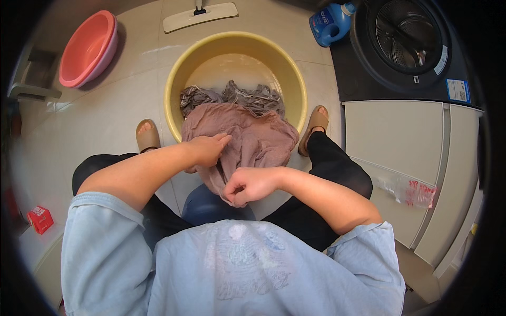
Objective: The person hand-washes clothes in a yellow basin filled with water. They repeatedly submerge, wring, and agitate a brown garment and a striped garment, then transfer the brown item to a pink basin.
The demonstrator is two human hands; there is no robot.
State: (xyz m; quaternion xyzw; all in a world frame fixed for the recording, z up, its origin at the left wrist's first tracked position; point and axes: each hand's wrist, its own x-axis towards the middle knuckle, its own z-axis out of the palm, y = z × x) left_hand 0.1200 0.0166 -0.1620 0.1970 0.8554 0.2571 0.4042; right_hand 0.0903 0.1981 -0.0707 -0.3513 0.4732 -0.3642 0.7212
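A wet, dusty-pink cloth (257, 138) drapes over the near rim of a round yellow plastic basin (171, 91) and hangs towards me. At its lower end, my right hand (253, 183) pinches the edge between thumb and fingers. My left hand (207, 150) lies on the cloth's left part with two fingers stretched out; its thumb is hidden, so its grip is unclear. Crumpled grey-brown fabric (253, 98) lies behind the pink cloth inside the basin, in cloudy water (237, 69).
Feet in brown slides (148, 134) flank the basin. A pink basin (87, 49) and flat mop head (200, 17) are farther off. To the right are a blue detergent bottle (330, 23), a black front-loading washing machine (411, 89) and pale cabinets (395, 134). A red box (40, 219) sits left.
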